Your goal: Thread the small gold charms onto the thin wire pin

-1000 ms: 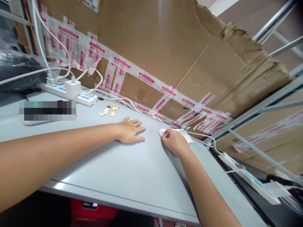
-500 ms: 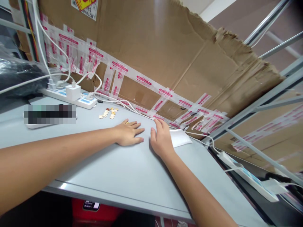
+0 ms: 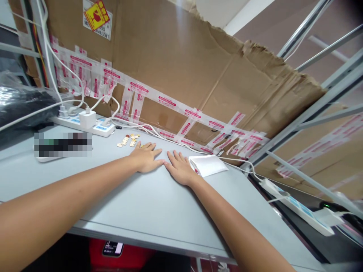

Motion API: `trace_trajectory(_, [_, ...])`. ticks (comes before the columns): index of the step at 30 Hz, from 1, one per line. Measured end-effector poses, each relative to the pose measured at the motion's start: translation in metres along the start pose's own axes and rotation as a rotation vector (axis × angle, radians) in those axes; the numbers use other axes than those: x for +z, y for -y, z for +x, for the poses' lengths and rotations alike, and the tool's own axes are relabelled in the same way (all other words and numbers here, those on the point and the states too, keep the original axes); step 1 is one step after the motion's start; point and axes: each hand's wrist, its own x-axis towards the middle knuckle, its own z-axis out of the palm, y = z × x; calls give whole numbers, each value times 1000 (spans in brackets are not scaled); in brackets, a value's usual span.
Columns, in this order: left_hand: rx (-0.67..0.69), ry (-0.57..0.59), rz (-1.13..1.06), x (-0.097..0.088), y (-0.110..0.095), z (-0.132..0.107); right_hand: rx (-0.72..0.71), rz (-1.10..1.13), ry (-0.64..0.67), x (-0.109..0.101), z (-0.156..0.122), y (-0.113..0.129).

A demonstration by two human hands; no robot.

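My left hand (image 3: 147,158) lies flat on the grey table (image 3: 147,204), palm down, fingers apart, holding nothing. Just past its fingertips lie several small gold-and-white pieces (image 3: 128,140). My right hand (image 3: 180,170) rests flat beside it, palm down, fingers spread and empty. Immediately right of that hand sits a folded white cloth or paper pad (image 3: 208,165), close to the hand's edge; I cannot tell if they touch.
A taped cardboard sheet (image 3: 198,75) walls the back of the table. A white power strip (image 3: 85,122) with plugs and cables sits back left, a second strip (image 3: 295,206) off the right edge. A black plastic bag (image 3: 19,104) lies far left. Metal rack bars (image 3: 306,117) stand right.
My right hand left the white pad, slid left and flattened next to my left hand. My left hand moved slightly toward the small pieces. The camera tilted up a little.
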Motion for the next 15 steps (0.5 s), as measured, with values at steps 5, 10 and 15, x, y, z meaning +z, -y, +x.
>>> trace_trajectory(5, [48, 60, 32, -6, 15, 3, -59, -2, 56, -8, 0, 0])
trace_trajectory(10, [43, 69, 55, -2, 17, 4, -65, 6, 58, -9, 3, -3])
trace_trajectory(15, [47, 58, 77, -1, 15, 4, -43, 24, 24, -4, 6, -2])
